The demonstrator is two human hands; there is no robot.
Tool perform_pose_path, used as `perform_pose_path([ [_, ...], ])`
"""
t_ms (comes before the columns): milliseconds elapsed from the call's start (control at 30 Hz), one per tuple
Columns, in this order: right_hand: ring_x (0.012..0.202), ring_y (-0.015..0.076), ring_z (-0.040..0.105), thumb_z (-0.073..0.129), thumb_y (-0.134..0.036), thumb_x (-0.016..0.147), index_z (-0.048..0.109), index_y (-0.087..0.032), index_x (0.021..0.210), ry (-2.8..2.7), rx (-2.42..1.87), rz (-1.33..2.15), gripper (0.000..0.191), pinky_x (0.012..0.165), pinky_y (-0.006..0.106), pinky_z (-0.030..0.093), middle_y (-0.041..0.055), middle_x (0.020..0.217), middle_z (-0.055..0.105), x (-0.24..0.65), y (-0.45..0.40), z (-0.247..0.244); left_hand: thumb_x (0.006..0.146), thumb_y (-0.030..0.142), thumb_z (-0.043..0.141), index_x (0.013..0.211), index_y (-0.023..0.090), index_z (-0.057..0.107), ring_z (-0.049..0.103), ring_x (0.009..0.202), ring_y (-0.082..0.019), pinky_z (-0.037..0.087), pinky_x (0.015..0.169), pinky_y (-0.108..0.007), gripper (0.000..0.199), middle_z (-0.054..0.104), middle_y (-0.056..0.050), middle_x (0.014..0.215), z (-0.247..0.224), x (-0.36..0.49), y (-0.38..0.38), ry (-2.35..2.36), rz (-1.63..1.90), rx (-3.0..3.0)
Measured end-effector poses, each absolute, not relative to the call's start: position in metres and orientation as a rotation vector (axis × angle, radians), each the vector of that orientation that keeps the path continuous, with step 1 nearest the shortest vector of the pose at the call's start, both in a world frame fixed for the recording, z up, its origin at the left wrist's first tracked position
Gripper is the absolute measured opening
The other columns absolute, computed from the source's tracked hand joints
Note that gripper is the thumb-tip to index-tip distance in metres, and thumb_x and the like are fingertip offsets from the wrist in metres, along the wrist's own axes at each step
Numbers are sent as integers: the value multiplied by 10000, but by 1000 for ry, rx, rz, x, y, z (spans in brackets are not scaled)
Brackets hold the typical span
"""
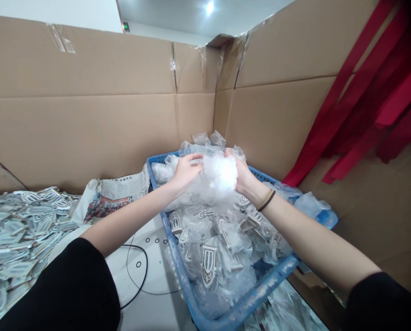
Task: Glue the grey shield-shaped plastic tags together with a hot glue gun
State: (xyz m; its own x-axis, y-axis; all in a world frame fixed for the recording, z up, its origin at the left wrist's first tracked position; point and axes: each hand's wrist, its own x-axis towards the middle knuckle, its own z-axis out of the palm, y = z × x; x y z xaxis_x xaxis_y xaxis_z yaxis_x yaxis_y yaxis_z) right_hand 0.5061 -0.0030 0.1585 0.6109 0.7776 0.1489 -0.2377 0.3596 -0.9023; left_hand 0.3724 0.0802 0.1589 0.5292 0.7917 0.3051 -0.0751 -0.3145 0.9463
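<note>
Between my hands, above the far half of a blue plastic basket, is a puffy white wad. Glare hides whether it is fibre stuffing or crumpled clear plastic. My left hand grips its left side, fingers curled over the edge. Around the right side wraps my right hand, its fingertips partly hidden behind the wad. Below lie several flat brown-and-white pointed pieces in clear plastic bags, filling the basket's near half. More crumpled clear bags are heaped at the basket's far end.
Cardboard walls stand behind and to the right. Red ribbons hang at the right. A large pile of flat white-edged pieces lies at the left, beside a newspaper sheet. A black cable curves across the white surface left of the basket.
</note>
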Motion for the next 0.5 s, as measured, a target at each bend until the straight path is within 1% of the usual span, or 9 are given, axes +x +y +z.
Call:
perform_pose_path([
  [100, 479, 100, 488, 728, -409, 839, 531, -216, 724, -584, -937, 779, 298, 474, 219, 399, -58, 568, 556, 505, -5, 161, 768, 80, 636, 858, 131, 702, 659, 780, -152, 544, 717, -280, 123, 740, -84, 933, 160, 372, 80, 731, 857, 1657],
  [167, 504, 90, 500, 748, -381, 815, 534, -218, 738, -590, -950, 704, 280, 492, 207, 404, -71, 591, 558, 505, -5, 163, 790, 88, 603, 788, 141, 668, 638, 744, -139, 540, 694, -276, 84, 711, -73, 854, 159, 371, 81, 752, 771, 1645],
  [233, 537, 89, 519, 750, -383, 801, 543, -219, 749, -615, -973, 644, 269, 517, 205, 417, -71, 626, 574, 505, -4, 162, 834, 129, 574, 845, 159, 652, 640, 753, -137, 545, 682, -274, 84, 697, -72, 869, 159, 370, 81, 712, 693, 1616],
  [333, 567, 97, 533, 731, -395, 798, 555, -224, 760, -639, -1043, 585, 248, 539, 211, 421, -64, 649, 585, 505, -1, 156, 907, 217, 525, 951, 183, 632, 661, 814, -159, 555, 685, -289, 120, 696, -87, 957, 158, 370, 76, 644, 657, 1608],
  [400, 566, 100, 522, 713, -384, 796, 559, -231, 759, -652, -1092, 550, 220, 536, 213, 406, -65, 641, 572, 505, 2, 150, 945, 271, 497, 953, 180, 622, 664, 853, -177, 552, 696, -298, 155, 693, -94, 985, 156, 373, 69, 624, 707, 1646],
  [500, 577, 101, 501, 682, -340, 791, 554, -240, 758, -670, -1103, 460, 166, 548, 211, 394, -68, 642, 545, 506, 4, 144, 987, 347, 463, 911, 177, 596, 654, 871, -190, 543, 706, -299, 230, 681, -84, 952, 151, 379, 56, 626, 824, 1716],
])
